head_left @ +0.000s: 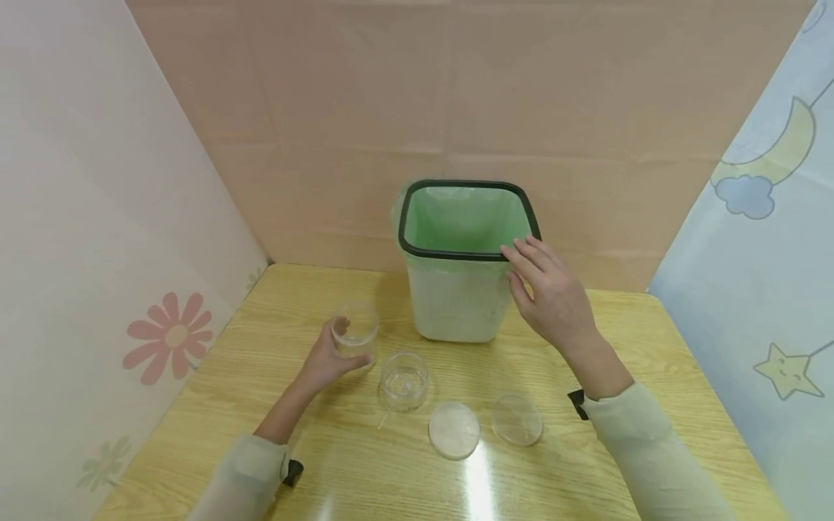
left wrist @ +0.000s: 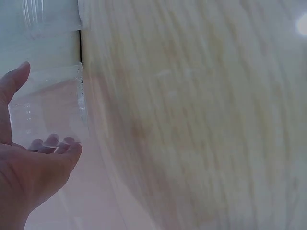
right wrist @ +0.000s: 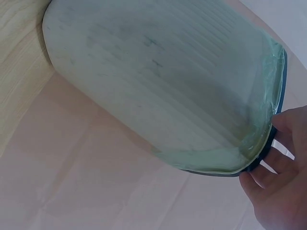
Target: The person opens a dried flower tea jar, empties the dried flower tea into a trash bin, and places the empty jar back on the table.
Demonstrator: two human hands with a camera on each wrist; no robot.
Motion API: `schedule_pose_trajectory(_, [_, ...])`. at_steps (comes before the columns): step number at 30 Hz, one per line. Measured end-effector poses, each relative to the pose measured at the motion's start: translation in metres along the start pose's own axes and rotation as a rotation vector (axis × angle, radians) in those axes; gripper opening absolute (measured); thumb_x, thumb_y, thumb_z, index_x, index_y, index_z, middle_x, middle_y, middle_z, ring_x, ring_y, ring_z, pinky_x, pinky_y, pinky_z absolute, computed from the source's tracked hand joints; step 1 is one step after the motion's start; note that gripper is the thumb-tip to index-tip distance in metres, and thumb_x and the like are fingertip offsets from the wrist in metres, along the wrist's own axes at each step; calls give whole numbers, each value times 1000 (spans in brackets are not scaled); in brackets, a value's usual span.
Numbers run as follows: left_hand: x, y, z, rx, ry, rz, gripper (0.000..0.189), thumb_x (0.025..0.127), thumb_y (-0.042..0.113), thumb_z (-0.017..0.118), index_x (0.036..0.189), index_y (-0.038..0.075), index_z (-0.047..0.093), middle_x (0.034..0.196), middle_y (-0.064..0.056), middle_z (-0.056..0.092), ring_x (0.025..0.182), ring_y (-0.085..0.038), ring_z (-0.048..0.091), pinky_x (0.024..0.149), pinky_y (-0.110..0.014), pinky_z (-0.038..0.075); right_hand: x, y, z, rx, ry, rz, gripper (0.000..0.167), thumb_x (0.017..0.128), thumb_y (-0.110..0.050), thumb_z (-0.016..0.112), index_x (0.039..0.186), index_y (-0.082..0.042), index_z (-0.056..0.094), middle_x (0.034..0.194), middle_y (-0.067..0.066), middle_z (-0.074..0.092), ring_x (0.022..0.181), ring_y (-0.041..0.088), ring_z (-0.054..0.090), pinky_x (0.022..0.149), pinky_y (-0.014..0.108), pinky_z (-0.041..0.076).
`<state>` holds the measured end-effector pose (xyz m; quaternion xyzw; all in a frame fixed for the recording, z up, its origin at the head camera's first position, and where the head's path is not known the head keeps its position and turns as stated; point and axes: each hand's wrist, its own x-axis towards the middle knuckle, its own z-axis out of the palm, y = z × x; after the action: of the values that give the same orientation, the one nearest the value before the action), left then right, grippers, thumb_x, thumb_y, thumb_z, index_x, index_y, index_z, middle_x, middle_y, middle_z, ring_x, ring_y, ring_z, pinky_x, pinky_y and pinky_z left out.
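Observation:
My left hand [head_left: 329,358] holds a clear plastic jar [head_left: 360,318] at the table's left, thumb on the near side and fingers behind it. In the left wrist view the jar [left wrist: 45,108] sits between thumb and fingers, its wall see-through. My right hand [head_left: 554,300] is at the near right corner of a trash bin [head_left: 452,300] with a black rim and a green liner. Its fingers reach over the rim and the thumb stays outside; the right wrist view shows the fingers around the rim [right wrist: 261,155].
A second clear jar [head_left: 405,382] stands just right of my left hand, a thin white stick [head_left: 385,417] beside its base. Two round clear lids lie nearer me, a whitish lid [head_left: 454,430] and a clearer lid [head_left: 517,420]. Behind the bin rises a tan backdrop [head_left: 326,145].

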<state>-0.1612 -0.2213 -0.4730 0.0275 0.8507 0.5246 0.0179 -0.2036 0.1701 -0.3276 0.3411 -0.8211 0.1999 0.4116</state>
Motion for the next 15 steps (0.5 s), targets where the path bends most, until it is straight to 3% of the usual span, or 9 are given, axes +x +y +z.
schedule_pose_trajectory(6, [3, -5, 5, -28, -1, -28, 106, 76, 28, 91, 153, 2, 24, 156, -24, 33, 144, -50, 31, 115, -63, 29, -3, 1, 0, -11, -1, 1, 46, 85, 3, 73, 131, -2, 66, 130, 23, 65, 131, 39, 54, 112, 44, 42])
schedule_pose_trajectory(15, [5, -10, 13, -55, -17, -22, 109, 77, 29, 90, 154, -1, 19, 158, -28, 29, 146, -48, 28, 118, -60, 26, -6, 2, 0, -13, -6, 5, 47, 85, 2, 73, 131, -1, 65, 133, 23, 63, 133, 40, 53, 114, 43, 41])
